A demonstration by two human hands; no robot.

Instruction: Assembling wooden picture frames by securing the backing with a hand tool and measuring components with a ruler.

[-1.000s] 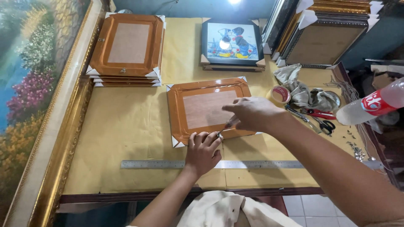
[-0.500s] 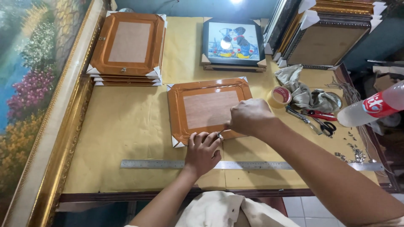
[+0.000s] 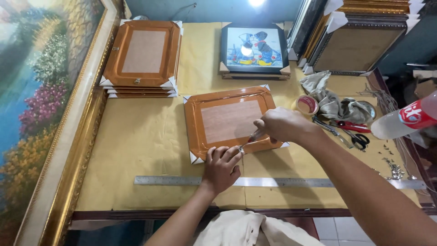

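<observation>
While ruler (image 3: 277, 182) lies near, hands (image 3: 221, 167) work frame (image 3: 230, 120)

One clear plastic bottle (image 3: 403, 120) with a red-and-white label (image 3: 416, 115) lies tilted at the tabletop's (image 3: 136, 136) right edge.

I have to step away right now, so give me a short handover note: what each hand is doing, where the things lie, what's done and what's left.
Left hand: fingertips pinning a small metal fitting on the near rail of the orange frame, which lies back-up on the yellow table.
Right hand: gripping a screwdriver, tip at that fitting.
Nearby: steel ruler along the near edge, stack of similar frames far left, scissors right.
Done: fitting positioned.
Left: I cannot tell whether it is fully fastened.
</observation>
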